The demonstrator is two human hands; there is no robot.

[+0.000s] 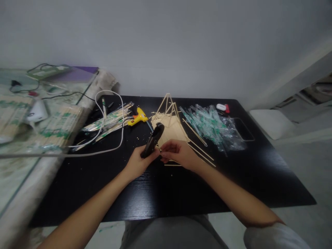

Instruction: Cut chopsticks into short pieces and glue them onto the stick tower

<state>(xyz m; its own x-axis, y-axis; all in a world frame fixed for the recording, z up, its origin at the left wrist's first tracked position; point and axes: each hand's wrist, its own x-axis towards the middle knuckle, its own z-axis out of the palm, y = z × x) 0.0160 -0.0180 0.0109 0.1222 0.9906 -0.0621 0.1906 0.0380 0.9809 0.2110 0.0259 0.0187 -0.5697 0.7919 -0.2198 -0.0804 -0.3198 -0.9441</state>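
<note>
My left hand point(138, 163) is closed around a black hand tool point(153, 140) with a rounded end that points up and away. I cannot make out its exact kind. Close beside the left thumb, my right hand point(178, 154) has its fingers pinched together; what lies between them is too small to tell. Just beyond both hands stands a pale wooden stick structure point(172, 129), with a flat base of sticks and two pointed frames rising at the back. Loose thin sticks point(203, 154) lie to its right, partly behind my right hand and forearm.
A yellow glue gun point(138, 117) lies left of the structure, near packaged chopsticks point(110, 119) and a looping white cable point(122, 133). Crumpled plastic wrappers point(211, 126), a phone-like dark slab point(243, 129) and a white case point(221, 107) are on the right. More chopstick packs point(61, 126) rest on the left-hand surface.
</note>
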